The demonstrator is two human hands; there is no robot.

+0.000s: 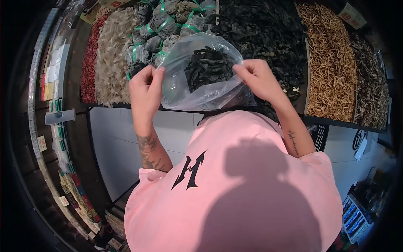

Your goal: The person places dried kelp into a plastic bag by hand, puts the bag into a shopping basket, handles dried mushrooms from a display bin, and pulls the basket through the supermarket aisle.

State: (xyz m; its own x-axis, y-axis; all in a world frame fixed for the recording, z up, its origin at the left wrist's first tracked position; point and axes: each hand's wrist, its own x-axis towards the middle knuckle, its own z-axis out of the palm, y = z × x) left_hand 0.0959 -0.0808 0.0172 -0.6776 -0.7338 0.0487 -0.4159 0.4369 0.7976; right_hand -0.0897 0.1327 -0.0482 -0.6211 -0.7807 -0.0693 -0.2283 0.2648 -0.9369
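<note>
A clear plastic bag (176,90) is stretched with its mouth facing up, in front of my chest. Inside it lies a heap of dark dried seaweed (210,67). My left hand (147,84) pinches the left side of the bag's rim between thumb and fingers. On the opposite side, my right hand (257,75) grips the rim the same way. Behind the bag spreads a large pile of similar dark dried seaweed (260,29). Grey bundles tied with green bands (161,23) sit behind my left hand.
Bins on the counter hold pale dried flakes (115,54), red dried pieces (90,63), golden dried strips (331,63) and dark dried pieces (369,84). A price card (351,16) stands at the back right. Shelves of packaged goods (58,80) line the left.
</note>
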